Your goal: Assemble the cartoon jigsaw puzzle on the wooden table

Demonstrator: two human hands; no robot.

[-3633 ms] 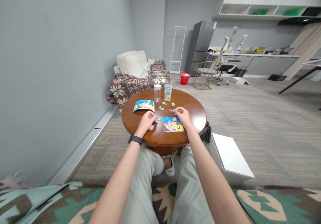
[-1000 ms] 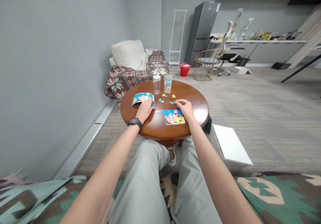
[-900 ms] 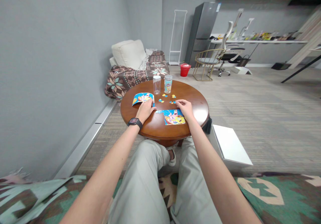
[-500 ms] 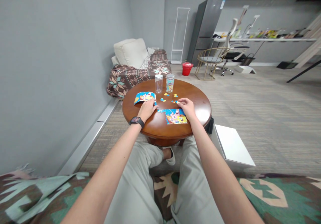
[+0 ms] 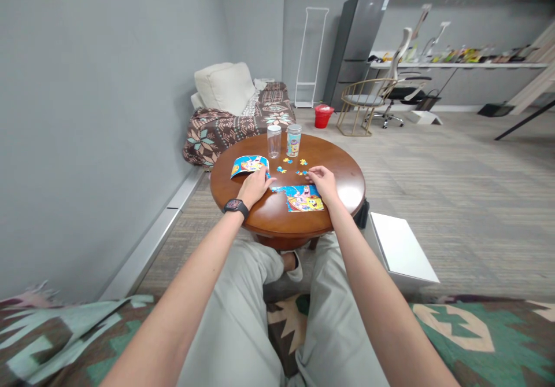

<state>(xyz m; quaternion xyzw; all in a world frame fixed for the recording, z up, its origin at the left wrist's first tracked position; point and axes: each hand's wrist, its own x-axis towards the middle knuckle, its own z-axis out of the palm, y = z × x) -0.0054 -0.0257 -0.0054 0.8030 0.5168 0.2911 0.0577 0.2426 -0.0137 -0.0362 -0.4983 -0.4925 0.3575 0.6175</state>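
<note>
My left hand (image 5: pixel 255 187), with a black watch on the wrist, rests at the right edge of a curved picture card (image 5: pixel 250 165). Its thumb is spread from the fingers, and a bit of blue shows by the fingertips. My right hand (image 5: pixel 323 182) has its fingers bent together at a small puzzle piece (image 5: pixel 306 172), mostly covered by the fingertips. Between the hands and nearer to me lies a partly joined cartoon puzzle (image 5: pixel 304 199), its upper left a narrow blue strip. Loose puzzle pieces (image 5: pixel 281 169) lie in small groups beyond it.
A clear jar (image 5: pixel 274 143) and a printed jar (image 5: pixel 293 142) stand at the back of the round wooden table (image 5: pixel 234 202). A white box (image 5: pixel 403 247) is on the floor to the right. A patterned couch (image 5: pixel 243 126) stands beyond the table.
The view has tilted slightly. My right fingers have shifted a little at the pieces, and a pale spot at their tips no longer shows. My left hand stays by the card.
</note>
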